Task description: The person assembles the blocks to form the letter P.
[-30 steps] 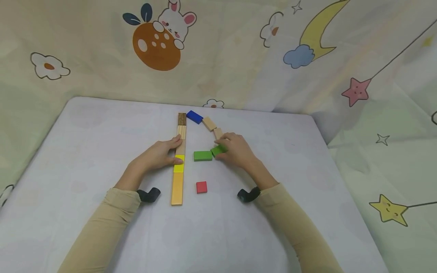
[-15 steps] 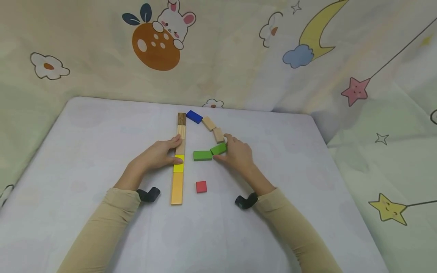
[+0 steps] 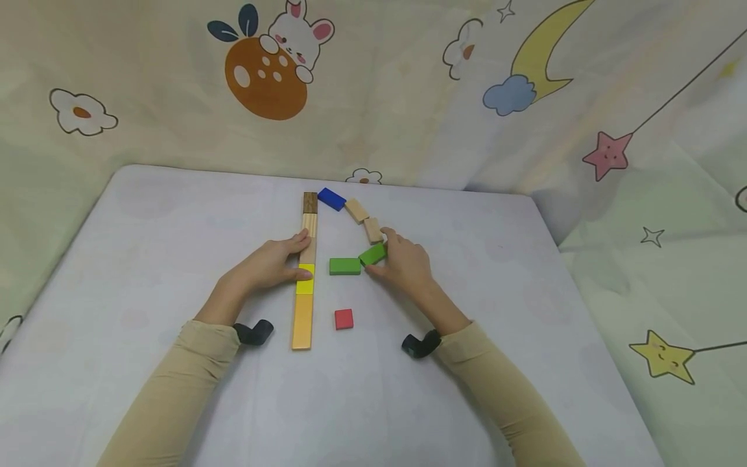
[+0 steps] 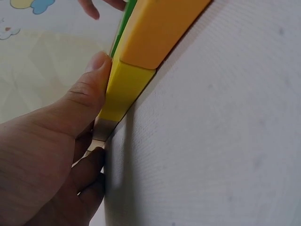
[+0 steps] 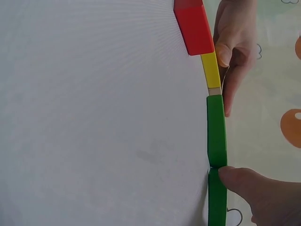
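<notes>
In the head view a straight row of flat blocks runs away from the person: orange [image 3: 302, 322], yellow [image 3: 305, 288], plain wood and dark brown [image 3: 310, 202]. My left hand [image 3: 262, 269] rests on this row, thumb touching the yellow block and fingers farther up on the wood. To its right lie a level green block [image 3: 345, 266] and a tilted green block [image 3: 372, 254], their ends meeting. My right hand [image 3: 408, 266] stands round the tilted one's right end, fingers spread. Its thumb touches near the green joint in the right wrist view; its index fingertip is beside a wooden block [image 3: 373, 231].
A blue block [image 3: 331, 199] and another wooden block [image 3: 356, 211] continue a curve from the row's far end. A red block [image 3: 344, 319] lies apart, nearer the person. The white table [image 3: 175, 214] meets a patterned cloth [image 3: 379, 117] behind.
My right hand has drawn back to the right, uncovering the lower wooden block and more of the tilted green one, which has turned slightly. My left hand stays on the row.
</notes>
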A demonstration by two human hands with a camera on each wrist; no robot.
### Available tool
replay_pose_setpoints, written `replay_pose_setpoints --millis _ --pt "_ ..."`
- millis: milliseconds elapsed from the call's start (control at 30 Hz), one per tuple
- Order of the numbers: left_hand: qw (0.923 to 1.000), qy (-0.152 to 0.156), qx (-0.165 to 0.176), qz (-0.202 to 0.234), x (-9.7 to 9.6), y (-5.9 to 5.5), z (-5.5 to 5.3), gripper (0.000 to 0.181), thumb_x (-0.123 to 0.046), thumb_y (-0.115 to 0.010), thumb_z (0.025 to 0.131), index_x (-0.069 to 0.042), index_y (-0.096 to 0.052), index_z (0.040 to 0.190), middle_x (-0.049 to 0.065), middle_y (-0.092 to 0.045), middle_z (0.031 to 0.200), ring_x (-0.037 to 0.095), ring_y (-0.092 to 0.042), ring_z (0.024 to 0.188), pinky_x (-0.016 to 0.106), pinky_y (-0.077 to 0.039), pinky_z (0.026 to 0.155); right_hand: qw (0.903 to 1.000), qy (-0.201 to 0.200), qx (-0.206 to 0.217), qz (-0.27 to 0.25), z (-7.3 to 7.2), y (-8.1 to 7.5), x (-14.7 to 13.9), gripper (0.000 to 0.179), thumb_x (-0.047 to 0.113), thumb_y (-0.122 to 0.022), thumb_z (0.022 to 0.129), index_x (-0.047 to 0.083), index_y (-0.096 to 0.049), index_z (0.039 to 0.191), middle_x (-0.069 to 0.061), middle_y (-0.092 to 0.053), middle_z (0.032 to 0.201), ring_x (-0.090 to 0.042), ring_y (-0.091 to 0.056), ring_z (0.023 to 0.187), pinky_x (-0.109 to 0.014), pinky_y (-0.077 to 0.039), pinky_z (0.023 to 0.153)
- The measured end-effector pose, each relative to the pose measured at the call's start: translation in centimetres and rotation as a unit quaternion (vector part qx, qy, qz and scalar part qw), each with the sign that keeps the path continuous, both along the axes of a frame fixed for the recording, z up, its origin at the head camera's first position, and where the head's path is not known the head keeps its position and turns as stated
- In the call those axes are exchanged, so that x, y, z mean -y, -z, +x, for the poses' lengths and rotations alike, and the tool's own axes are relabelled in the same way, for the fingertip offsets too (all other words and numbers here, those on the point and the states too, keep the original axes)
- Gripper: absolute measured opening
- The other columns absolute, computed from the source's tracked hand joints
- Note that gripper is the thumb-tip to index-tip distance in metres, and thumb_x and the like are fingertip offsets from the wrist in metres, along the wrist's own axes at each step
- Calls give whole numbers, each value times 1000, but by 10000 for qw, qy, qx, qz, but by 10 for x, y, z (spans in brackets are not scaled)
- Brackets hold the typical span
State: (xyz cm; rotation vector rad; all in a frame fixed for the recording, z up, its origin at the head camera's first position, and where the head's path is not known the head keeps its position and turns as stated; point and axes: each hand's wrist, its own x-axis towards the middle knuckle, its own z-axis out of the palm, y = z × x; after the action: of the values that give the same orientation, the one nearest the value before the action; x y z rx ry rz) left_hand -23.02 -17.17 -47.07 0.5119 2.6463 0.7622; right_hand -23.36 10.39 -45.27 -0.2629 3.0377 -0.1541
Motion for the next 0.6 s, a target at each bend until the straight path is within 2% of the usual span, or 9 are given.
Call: replay_pose_setpoints --millis 200,367,500,600 --pt "10000 16 -5 -38 0 0 -1 88 -46 -72 80 -15 -27 150 2 -17 159 27 -22 146 46 -27 116 10000 -11 40 -28 -1 -1 1 90 54 -75 73 14 -36 143 -7 -67 114 -18 -63 82 -38 -55 84" --pt "10000 23 -18 -33 1 -1 0 88 -45 -72 81 -14 -27 150 2 -16 159 27 -22 146 46 -26 116 9998 -13 96 -187 -2 -1 0 90 53 -75 74 14 -35 144 -7 -66 116 -18 -64 89 -36 -57 77" --pt "10000 13 11 -18 0 -2 0 89 -45 -72 80 -14 -27 150 2 -16 159 27 -21 146 46 -26 116 9991 -72 194 -378 1 -3 0 86 49 -76 76 16 -36 145 -9 -60 128 -21 -61 108 -38 -56 87" --pt "10000 -2 13 -24 0 -3 1 90 -46 -73 80 -14 -27 150 2 -17 159 26 -21 146 45 -27 116 9975 -525 80 -471 5 -5 1 75 44 -77 77 20 -45 141 -8 -50 138 -24 -52 122 -40 -48 101"
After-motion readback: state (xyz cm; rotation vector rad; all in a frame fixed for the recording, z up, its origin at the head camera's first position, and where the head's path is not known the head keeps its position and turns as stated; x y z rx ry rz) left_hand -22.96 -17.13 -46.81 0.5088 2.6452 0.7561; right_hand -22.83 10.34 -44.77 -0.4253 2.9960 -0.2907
